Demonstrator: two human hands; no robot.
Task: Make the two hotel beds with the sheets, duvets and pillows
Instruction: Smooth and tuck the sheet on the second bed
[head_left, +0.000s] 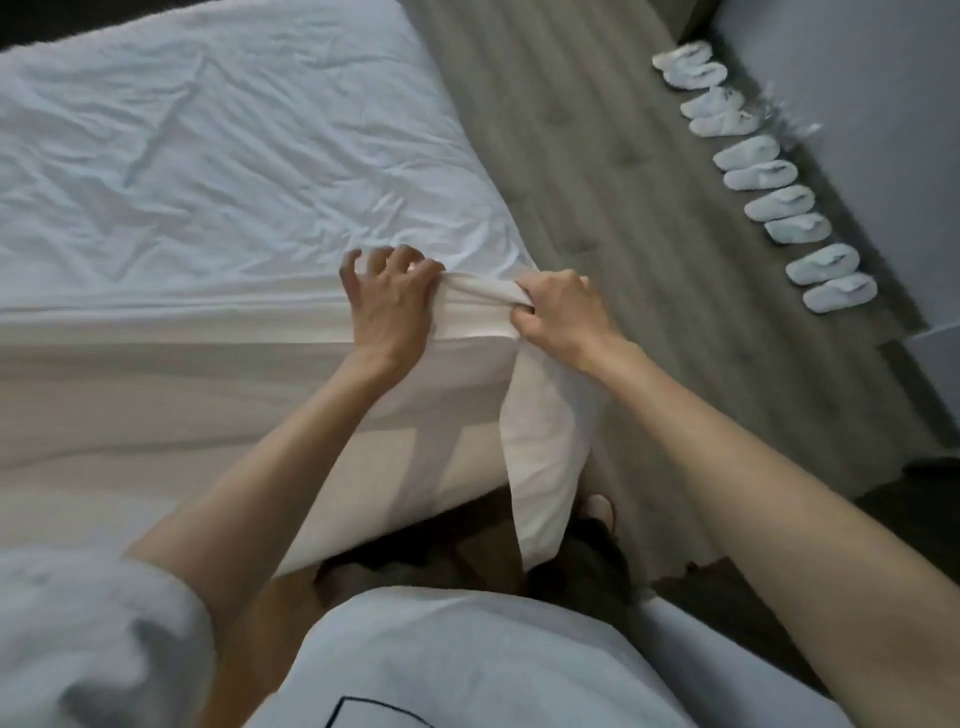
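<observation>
A white sheet (218, 171) lies wrinkled over the bed's mattress (156, 395), filling the left half of the head view. At the near right corner of the bed, my left hand (387, 299) rests on top of the mattress edge with fingers spread and bent, its thumb side against a gathered fold of the sheet. My right hand (558, 312) grips that bunched fold at the corner. From it a loose flap of sheet (545, 441) hangs down the side of the mattress toward the floor.
Grey wood-look floor (597, 182) runs along the right side of the bed. Several pairs of white slippers (769, 176) stand in a row along a pale wall (857, 104) at the right. My foot (597, 509) shows below the hanging flap.
</observation>
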